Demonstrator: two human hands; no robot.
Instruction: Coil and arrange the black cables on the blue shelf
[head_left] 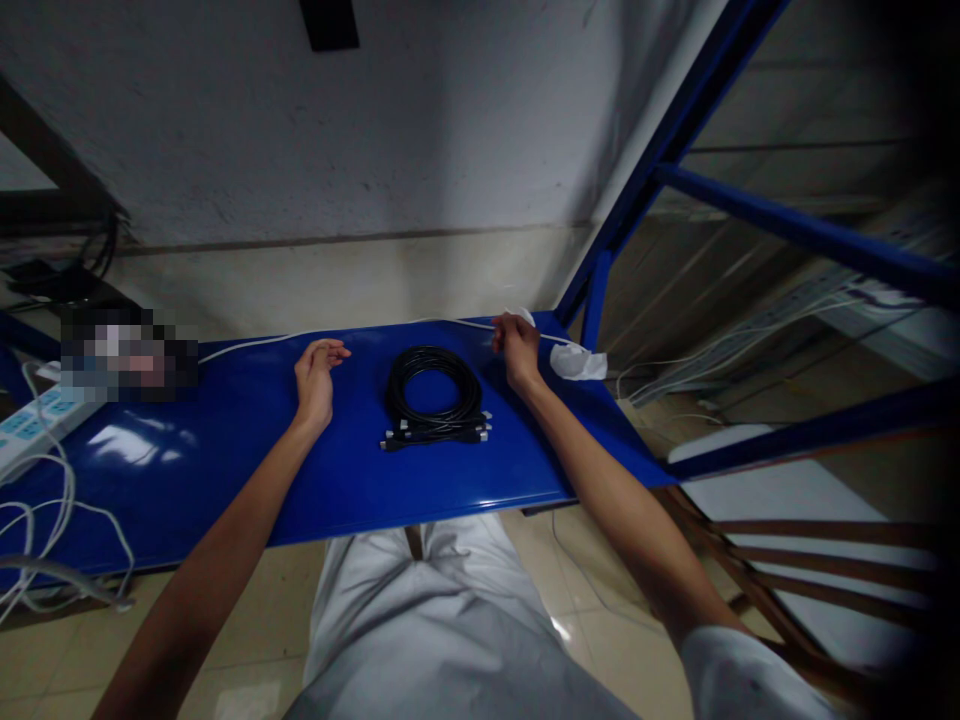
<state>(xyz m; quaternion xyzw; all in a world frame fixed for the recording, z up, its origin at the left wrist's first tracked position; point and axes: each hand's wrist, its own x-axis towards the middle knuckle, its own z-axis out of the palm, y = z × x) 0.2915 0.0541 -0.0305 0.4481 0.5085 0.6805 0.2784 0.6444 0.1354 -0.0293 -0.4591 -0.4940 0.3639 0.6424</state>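
A coil of black cable (435, 418) lies on the blue tabletop (360, 490), between my two hands. Several plugs with metal tips (480, 434) stick out along its near edge. To the left of the coil, my left hand (316, 382) hovers with loosely bent fingers, apart from the cable and holding nothing that I can see. My right hand (517, 348) is at the coil's right, near the table's back edge. Its fingers are slightly curled and apart, with nothing visible in them.
Crumpled white paper or plastic (579, 362) lies at the table's right end. A thin white cord (259, 343) runs along the back edge. At left are a power strip (45, 428), tangled white cables (67, 490) and a pixelated area. Blue frame bars (596, 300) rise at right.
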